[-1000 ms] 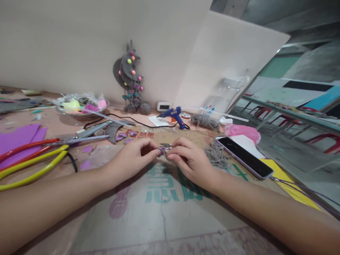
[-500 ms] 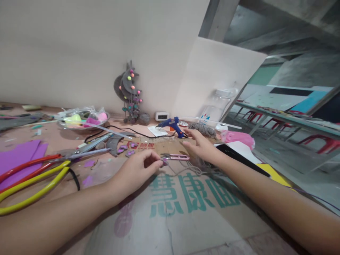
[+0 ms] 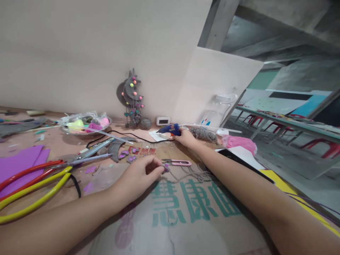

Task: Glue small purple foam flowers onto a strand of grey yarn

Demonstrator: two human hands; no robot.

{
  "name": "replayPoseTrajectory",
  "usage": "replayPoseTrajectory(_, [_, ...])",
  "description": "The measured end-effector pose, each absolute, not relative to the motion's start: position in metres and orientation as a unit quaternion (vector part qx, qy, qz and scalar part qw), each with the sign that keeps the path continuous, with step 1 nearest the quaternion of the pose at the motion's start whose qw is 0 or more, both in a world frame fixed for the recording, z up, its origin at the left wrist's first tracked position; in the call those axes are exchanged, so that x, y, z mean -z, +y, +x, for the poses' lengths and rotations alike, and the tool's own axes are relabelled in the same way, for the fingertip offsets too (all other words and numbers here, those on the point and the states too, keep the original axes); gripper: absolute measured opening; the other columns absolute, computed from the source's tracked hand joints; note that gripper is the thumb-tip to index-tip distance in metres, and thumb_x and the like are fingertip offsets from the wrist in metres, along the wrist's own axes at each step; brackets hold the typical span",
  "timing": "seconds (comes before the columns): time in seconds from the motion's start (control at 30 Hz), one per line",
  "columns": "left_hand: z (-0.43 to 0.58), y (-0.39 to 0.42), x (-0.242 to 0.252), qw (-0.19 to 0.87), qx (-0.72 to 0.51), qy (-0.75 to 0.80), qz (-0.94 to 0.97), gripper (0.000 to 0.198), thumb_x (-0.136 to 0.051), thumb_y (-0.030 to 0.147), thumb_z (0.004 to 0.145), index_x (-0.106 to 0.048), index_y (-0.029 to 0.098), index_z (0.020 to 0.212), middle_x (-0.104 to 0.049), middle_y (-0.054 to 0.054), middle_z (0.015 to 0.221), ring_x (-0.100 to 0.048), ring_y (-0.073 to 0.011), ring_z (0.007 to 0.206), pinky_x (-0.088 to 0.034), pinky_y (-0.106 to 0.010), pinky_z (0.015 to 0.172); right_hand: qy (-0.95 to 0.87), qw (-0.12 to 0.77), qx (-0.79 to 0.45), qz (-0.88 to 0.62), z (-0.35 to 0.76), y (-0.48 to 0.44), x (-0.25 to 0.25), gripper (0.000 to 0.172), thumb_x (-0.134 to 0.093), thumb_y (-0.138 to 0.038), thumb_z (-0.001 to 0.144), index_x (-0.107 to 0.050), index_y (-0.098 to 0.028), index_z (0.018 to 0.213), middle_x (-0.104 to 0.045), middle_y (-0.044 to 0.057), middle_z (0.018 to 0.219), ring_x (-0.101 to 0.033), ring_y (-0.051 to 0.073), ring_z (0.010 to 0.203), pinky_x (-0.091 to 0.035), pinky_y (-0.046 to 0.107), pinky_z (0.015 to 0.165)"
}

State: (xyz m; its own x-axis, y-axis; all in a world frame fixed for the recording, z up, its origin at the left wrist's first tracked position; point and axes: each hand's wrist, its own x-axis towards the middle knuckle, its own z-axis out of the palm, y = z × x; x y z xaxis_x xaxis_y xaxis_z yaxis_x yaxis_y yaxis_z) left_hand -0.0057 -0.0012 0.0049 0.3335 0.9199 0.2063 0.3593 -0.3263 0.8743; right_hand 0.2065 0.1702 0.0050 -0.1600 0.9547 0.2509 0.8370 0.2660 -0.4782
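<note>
My left hand (image 3: 145, 175) pinches a small purple and grey piece (image 3: 166, 168) over the cardboard, and grey yarn (image 3: 186, 176) trails from it to the right. Further back, my right hand (image 3: 185, 137) is closed around the handle of the blue glue gun (image 3: 170, 129), whose nozzle points left over a white paper (image 3: 156, 135). Between my hands lie pink thread snips (image 3: 177, 162). Several purple and grey pieces (image 3: 123, 154) rest left of the snips, beside a grey felt crescent (image 3: 114, 150).
Red-handled scissors (image 3: 32, 170) and yellow-handled ones (image 3: 39, 198) lie at the left by purple sheets (image 3: 23, 166). Behind them is a bowl of bright materials (image 3: 85, 124). A moon ornament (image 3: 132, 94) leans on the wall. A clear jug (image 3: 216, 109) and pink bag (image 3: 240, 143) are at the right.
My right hand has moved forward and left and taken hold of the glue gun, which is now tilted flatter. My left hand still pinches the small piece. The view has shifted slightly.
</note>
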Motion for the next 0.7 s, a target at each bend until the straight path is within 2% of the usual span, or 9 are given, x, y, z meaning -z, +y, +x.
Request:
replayPoseTrajectory(0.27, [-0.005, -0.001, -0.006, 0.382, -0.367, 0.454, 0.716, 0.015, -0.05, 0.028, 0.083, -0.058, 0.017, 0.08, -0.062, 0.0, 0.073, -0.058, -0.0138, 0.068, -0.043, -0.023, 0.06, -0.747, 0.264, -0.19, -0.579, 0.202, 0.131, -0.035, 0.022, -0.056, -0.028, 0.078, -0.064, -0.01, 0.086, -0.067, 0.009, 0.063, -0.064, 0.017, 0.059, -0.048, 0.024, 0.055])
replayPoseTrajectory(0.37, [-0.006, 0.0, -0.006, 0.373, -0.365, 0.462, 0.717, 0.015, -0.05, 0.028, 0.083, -0.059, 0.017, 0.08, -0.062, 0.0, 0.073, -0.057, -0.0138, 0.068, -0.042, -0.023, 0.061, -0.758, 0.288, -0.254, -0.528, 0.205, 0.094, -0.045, 0.026, -0.051, -0.029, 0.083, -0.063, -0.011, 0.097, -0.07, 0.009, 0.075, -0.066, 0.016, 0.066, -0.05, 0.024, 0.06])
replayPoseTrajectory(0.5, [-0.007, 0.001, -0.004, 0.359, -0.375, 0.462, 0.719, 0.014, -0.052, 0.029, 0.082, -0.061, 0.017, 0.081, -0.065, -0.001, 0.078, -0.058, -0.0147, 0.072, -0.042, -0.024, 0.062, -0.781, 0.322, -0.258, -0.468, 0.216, 0.046, -0.04, 0.022, -0.059, -0.033, 0.078, -0.064, -0.016, 0.092, -0.069, 0.005, 0.085, -0.065, 0.017, 0.075, -0.051, 0.028, 0.071])
replayPoseTrajectory(0.63, [-0.008, 0.001, -0.003, 0.357, -0.381, 0.485, 0.701, 0.014, -0.053, 0.03, 0.081, -0.061, 0.018, 0.082, -0.064, 0.0, 0.077, -0.057, -0.0146, 0.07, -0.041, -0.024, 0.06, -0.753, 0.303, -0.243, -0.532, 0.23, 0.02, -0.025, 0.027, -0.053, -0.043, 0.081, -0.063, -0.018, 0.083, -0.066, 0.004, 0.073, -0.063, 0.019, 0.07, -0.051, 0.031, 0.068])
replayPoseTrajectory(0.7, [-0.008, 0.001, -0.002, 0.367, -0.386, 0.489, 0.691, 0.014, -0.053, 0.03, 0.081, -0.06, 0.018, 0.083, -0.065, 0.0, 0.079, -0.057, -0.0147, 0.071, -0.041, -0.024, 0.061, -0.744, 0.302, -0.224, -0.552, 0.234, 0.013, -0.019, 0.029, -0.052, -0.046, 0.081, -0.063, -0.019, 0.083, -0.066, 0.004, 0.075, -0.063, 0.02, 0.073, -0.05, 0.031, 0.068])
